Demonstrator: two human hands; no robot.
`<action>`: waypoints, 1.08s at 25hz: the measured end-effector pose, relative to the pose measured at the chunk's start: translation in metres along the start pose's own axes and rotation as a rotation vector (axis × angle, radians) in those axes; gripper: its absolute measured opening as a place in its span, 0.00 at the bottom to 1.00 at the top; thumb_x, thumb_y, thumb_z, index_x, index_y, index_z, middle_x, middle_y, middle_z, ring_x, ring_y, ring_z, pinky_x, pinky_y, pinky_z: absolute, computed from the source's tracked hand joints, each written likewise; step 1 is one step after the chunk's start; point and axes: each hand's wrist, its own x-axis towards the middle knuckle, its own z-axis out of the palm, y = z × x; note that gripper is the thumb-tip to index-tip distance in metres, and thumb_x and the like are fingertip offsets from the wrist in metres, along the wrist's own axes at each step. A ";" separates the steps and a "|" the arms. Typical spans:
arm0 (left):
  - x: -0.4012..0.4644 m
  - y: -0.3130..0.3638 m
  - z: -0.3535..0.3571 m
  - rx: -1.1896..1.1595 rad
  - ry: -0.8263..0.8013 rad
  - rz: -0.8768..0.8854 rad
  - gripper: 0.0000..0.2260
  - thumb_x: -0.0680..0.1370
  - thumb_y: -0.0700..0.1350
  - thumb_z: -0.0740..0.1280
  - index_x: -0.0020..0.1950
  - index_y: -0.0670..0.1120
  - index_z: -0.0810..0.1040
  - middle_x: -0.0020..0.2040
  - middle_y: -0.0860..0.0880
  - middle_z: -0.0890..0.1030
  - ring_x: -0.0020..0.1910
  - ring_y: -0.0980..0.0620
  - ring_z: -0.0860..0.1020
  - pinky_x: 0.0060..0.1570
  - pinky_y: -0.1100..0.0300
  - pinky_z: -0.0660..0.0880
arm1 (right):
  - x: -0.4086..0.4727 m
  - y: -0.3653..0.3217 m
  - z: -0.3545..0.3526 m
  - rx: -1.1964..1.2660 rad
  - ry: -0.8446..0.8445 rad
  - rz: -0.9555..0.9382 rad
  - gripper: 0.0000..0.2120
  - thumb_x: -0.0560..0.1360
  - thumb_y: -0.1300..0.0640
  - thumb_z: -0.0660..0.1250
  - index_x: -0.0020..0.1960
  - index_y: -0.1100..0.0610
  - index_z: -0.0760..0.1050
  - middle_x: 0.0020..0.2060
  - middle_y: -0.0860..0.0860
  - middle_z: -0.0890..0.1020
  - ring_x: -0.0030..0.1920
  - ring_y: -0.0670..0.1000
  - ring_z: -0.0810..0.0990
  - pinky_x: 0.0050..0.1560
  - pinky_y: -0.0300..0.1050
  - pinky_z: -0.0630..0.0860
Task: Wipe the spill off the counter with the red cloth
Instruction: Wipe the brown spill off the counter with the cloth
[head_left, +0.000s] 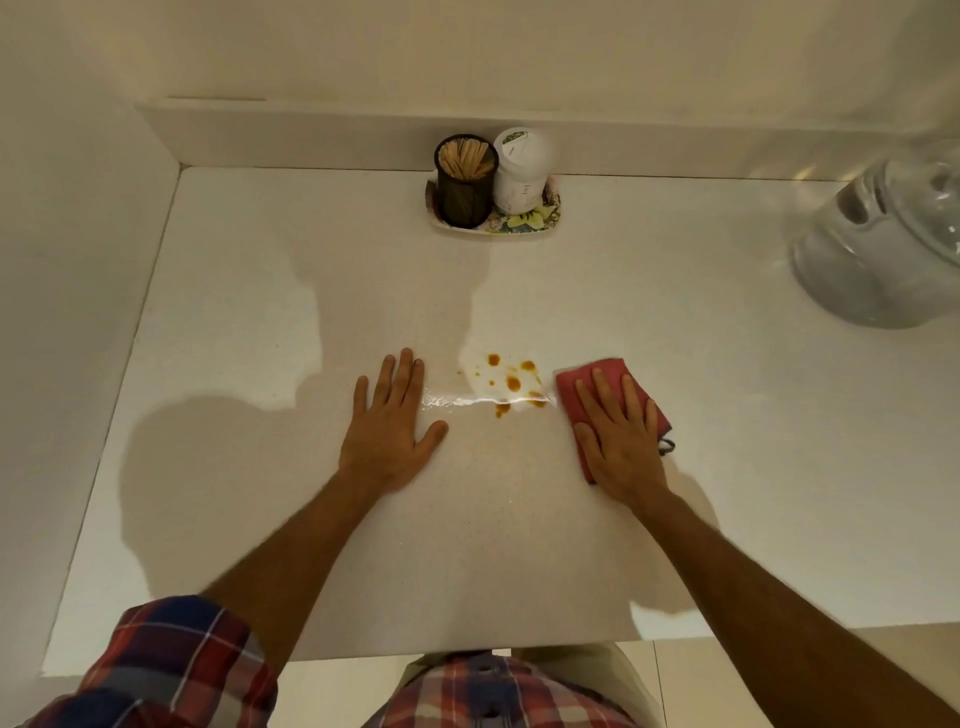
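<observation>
A spill (511, 383) of several orange-brown drops lies on the pale counter (311, 519), with a wet bright streak just below it. The folded red cloth (582, 382) lies flat on the counter right of the spill, its left edge almost touching the nearest drops. My right hand (621, 436) presses flat on the cloth with fingers spread, covering most of it. My left hand (389, 426) rests flat and empty on the counter left of the spill, fingers apart.
A small floral tray (540, 221) at the back wall holds a dark cup of wooden sticks (466, 179) and a white jar (521, 174). A large clear glass container (883, 244) stands at the right. Walls close the counter on the left and back.
</observation>
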 end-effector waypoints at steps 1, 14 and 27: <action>0.000 0.000 0.000 0.000 0.000 0.000 0.38 0.80 0.66 0.47 0.83 0.47 0.38 0.84 0.47 0.39 0.82 0.47 0.39 0.79 0.39 0.44 | 0.006 -0.001 -0.002 -0.006 0.018 0.047 0.28 0.82 0.43 0.46 0.81 0.48 0.53 0.81 0.51 0.55 0.80 0.61 0.50 0.76 0.69 0.51; 0.000 0.000 0.002 0.004 0.008 0.001 0.38 0.81 0.65 0.49 0.83 0.47 0.39 0.84 0.46 0.39 0.82 0.47 0.40 0.79 0.40 0.43 | 0.067 -0.049 0.004 -0.095 -0.048 0.017 0.27 0.83 0.46 0.48 0.81 0.49 0.50 0.82 0.53 0.54 0.80 0.64 0.50 0.73 0.74 0.52; 0.001 0.000 -0.001 0.005 0.000 0.001 0.38 0.81 0.66 0.49 0.83 0.46 0.38 0.84 0.46 0.39 0.82 0.46 0.39 0.79 0.38 0.44 | 0.037 0.002 -0.011 -0.082 -0.056 0.097 0.28 0.82 0.42 0.45 0.81 0.46 0.51 0.82 0.51 0.55 0.80 0.65 0.51 0.72 0.75 0.53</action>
